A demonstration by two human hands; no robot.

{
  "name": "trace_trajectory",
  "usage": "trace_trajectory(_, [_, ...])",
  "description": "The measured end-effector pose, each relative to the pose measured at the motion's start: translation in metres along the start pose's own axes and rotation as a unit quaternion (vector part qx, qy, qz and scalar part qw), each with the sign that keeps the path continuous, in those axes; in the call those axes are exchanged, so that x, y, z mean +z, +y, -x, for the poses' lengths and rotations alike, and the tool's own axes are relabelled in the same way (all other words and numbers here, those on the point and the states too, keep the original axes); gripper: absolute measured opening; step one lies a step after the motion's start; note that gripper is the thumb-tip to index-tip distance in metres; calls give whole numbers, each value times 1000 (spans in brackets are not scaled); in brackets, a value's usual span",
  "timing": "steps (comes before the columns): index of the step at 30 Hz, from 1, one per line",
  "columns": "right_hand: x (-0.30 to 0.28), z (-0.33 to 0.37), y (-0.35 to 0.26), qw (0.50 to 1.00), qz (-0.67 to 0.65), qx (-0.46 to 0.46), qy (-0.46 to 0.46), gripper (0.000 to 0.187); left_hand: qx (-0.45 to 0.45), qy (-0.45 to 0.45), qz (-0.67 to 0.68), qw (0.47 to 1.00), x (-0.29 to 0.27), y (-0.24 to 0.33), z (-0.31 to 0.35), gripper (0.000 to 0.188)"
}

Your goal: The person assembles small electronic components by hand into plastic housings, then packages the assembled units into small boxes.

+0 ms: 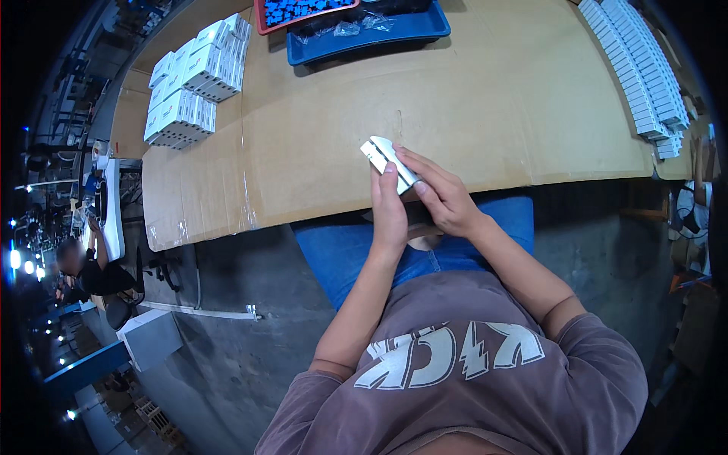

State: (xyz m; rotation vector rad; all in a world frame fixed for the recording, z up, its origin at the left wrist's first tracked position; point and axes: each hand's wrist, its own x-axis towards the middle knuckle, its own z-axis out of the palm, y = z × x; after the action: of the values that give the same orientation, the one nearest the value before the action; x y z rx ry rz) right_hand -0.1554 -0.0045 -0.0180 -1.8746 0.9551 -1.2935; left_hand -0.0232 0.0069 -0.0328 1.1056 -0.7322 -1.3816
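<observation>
Just above the table's near edge, a small white box [392, 173] is held between my two hands, tilted, with a dark gap along its length. My left hand [389, 216] grips its near left side, thumb lying on the top face. From the right, my right hand [449, 201] closes on the other side, its fingers stretched along the box and its thumb near the lower end. The fingers hide part of the box, and what is inside cannot be made out.
Stacked white boxes [199, 72] stand at the table's [318, 152] far left; long rows of similar white pieces [633, 72] line its right end. At the back are a blue tray [364, 50] with clear plastic and a red tray [263, 19] of small blue parts. Another person [102, 269] sits far left.
</observation>
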Motion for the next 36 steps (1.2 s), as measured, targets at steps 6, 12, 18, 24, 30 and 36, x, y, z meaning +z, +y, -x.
trace_trajectory(6, [-19,-1,-1,916,-253,307,-44,45,102,-100,-112,983,-4,33,2,107])
trace_trajectory(12, [-23,-11,-15,879,-331,343,-30,44,194,-176,-199,944,-8,33,-3,105])
trace_trajectory(18, [-7,-4,-13,922,-287,259,-10,50,54,-76,-43,995,-1,35,2,80])
trace_trajectory(24, [3,3,-18,994,-39,97,-15,55,39,-26,-23,999,12,38,6,65])
trace_trajectory(30, [16,7,-24,998,-37,51,-1,48,116,-11,-19,993,15,31,9,69])
trace_trajectory(36, [23,13,-28,999,33,10,40,45,149,-17,-26,988,15,25,11,78])
